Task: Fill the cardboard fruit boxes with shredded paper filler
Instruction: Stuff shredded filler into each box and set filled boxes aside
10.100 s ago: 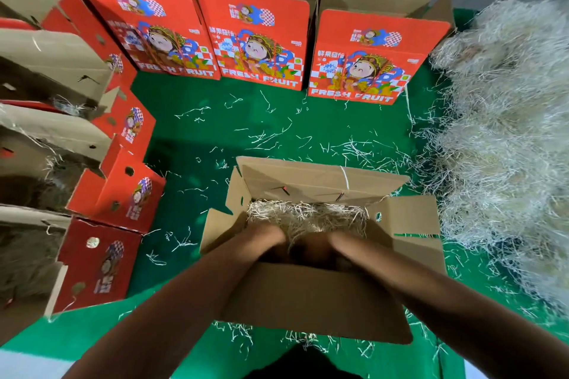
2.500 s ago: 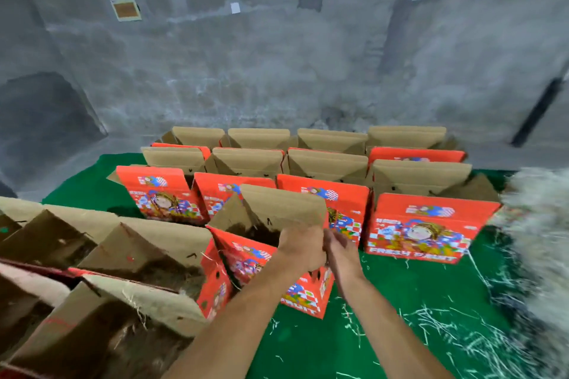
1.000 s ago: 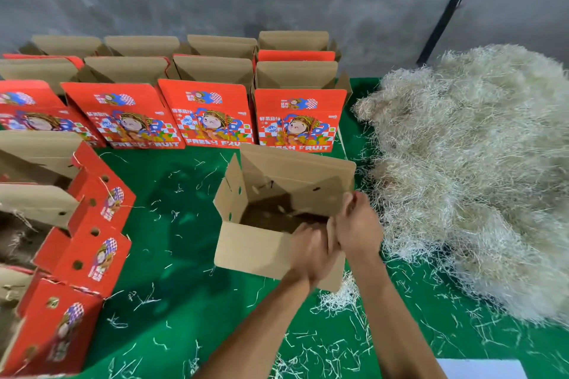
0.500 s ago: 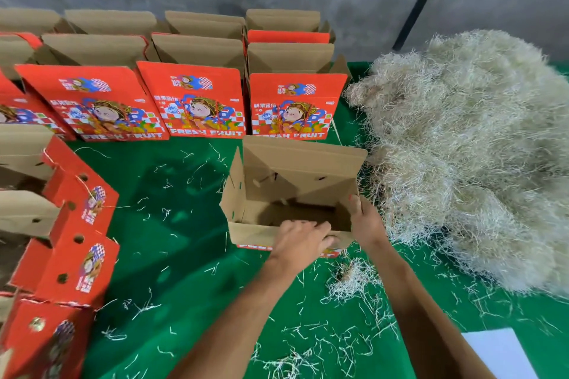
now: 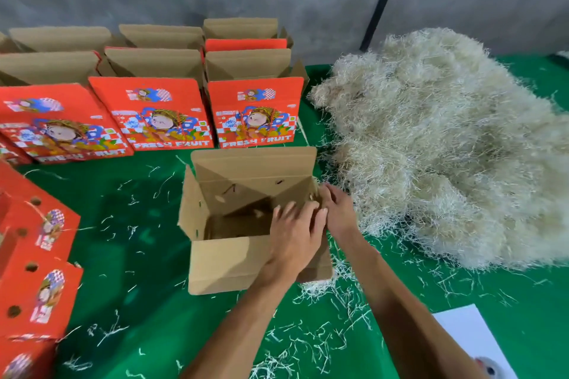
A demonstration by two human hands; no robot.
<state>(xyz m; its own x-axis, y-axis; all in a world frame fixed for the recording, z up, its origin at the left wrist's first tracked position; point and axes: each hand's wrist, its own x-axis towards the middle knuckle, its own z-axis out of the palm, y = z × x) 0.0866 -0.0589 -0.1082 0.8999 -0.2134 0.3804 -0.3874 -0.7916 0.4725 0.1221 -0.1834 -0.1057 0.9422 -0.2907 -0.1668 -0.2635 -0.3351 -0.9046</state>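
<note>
At the open box [image 5: 228, 258], both hands' spread fingers [image 5: 289, 212] touch its flaps.

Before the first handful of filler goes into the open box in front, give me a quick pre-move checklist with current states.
1. Open box upright on the green table, flaps up: ok.
2. Box interior free of filler and ready to fill: ok, only bare cardboard shows.
3. Shredded paper pile beside the box on the right: ok.
4. Right hand free to grab filler: not ok, it rests at the box's right wall.
5. Left hand clear of the opening: not ok, its fingers lie over the near right corner.
6. Right side flap fully folded out: cannot tell, the hands hide it.
</note>
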